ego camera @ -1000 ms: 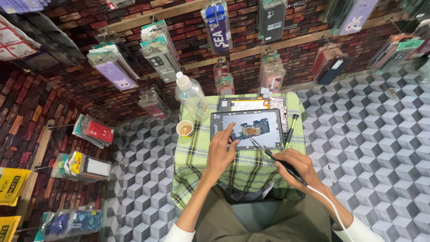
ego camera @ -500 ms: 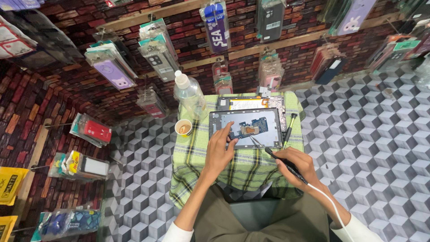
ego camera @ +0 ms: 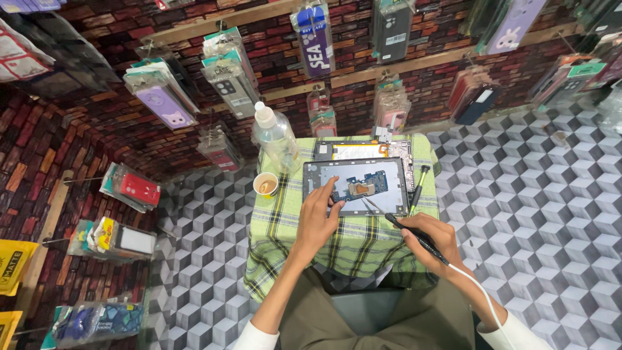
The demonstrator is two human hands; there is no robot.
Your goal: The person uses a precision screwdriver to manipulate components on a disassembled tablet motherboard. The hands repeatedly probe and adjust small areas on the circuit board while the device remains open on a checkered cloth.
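head view: we look straight down at a small surface [ego camera: 285, 246] covered in green plaid cloth. on it lies an opened tablet [ego camera: 355, 186] with its back off, a blue circuit board [ego camera: 363, 185] bared in the middle. our left hand [ego camera: 317, 217] rests on the tablet's near left part, fingers [ego camera: 328, 192] spread narrow and pressing by the board, holding nothing. our right hand [ego camera: 424, 236] grips a black corded soldering iron [ego camera: 405, 228] like a pen, its tip close over the tablet's lower edge near the board. a removed frame part [ego camera: 363, 150] lies just beyond the tablet, a screwdriver [ego camera: 418, 188] just beside its right edge. a paper cup [ego camera: 265, 185] and clear bottle [ego camera: 275, 136] stand at left. we judge opening as done, work on the board as under way, and closing up as left.
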